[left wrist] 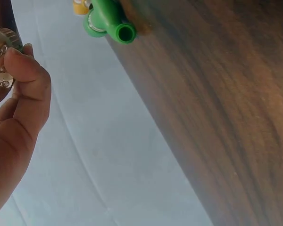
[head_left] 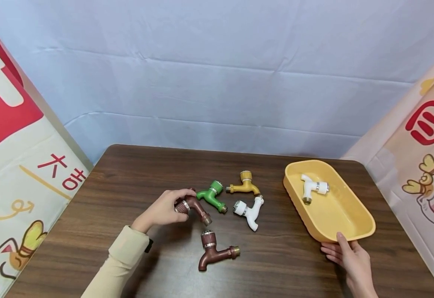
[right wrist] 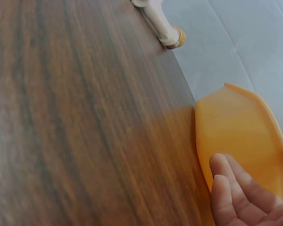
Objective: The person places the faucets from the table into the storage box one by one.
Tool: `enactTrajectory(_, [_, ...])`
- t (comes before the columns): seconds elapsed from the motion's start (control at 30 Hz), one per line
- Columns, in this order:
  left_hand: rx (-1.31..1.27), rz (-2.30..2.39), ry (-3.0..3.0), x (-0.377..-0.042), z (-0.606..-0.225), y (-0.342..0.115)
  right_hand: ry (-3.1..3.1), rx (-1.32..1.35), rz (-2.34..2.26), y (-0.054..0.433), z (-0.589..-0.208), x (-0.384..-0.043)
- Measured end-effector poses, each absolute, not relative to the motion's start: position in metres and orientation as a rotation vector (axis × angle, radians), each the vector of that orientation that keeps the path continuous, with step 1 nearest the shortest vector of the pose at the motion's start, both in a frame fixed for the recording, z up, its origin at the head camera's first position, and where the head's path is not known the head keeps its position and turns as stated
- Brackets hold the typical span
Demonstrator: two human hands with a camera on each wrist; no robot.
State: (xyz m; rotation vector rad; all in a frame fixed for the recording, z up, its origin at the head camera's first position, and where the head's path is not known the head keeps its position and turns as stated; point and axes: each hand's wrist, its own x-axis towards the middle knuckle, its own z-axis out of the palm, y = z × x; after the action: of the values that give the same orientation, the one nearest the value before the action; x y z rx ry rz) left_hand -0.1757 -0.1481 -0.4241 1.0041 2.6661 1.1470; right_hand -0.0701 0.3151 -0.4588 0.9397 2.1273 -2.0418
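My left hand point(head_left: 166, 207) grips a dark brown tap point(head_left: 192, 203) by its ribbed knob; in the left wrist view the fingers of the left hand point(left wrist: 26, 99) curl round the knob's end point(left wrist: 1, 66). Touching or very near this tap lies a green tap point(head_left: 212, 197). My right hand point(head_left: 353, 258) holds the near end of a yellow plastic basin point(head_left: 345, 194), thumb over the rim and fingers against the outer wall point(right wrist: 240, 136). Inside the basin lies a white tap point(head_left: 312, 187). A second brown tap point(head_left: 216, 251) lies on the table nearer to me.
A yellow tap point(head_left: 244, 186) and another white tap point(head_left: 250, 212) lie mid-table, close together, between the green tap and the basin. The wooden table point(head_left: 276, 265) ends at a pale cloth backdrop point(head_left: 217, 82). Printed cloths hang at the left point(head_left: 19, 165) and right point(head_left: 422, 178).
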Motion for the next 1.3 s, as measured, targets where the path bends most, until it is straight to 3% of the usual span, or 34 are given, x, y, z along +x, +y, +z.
enactTrajectory(1.3, [1.095,1.154,2.671,-0.201,-0.397,-0.119,2.137,0.961,-2.026,0.319,-0.467,-0.072])
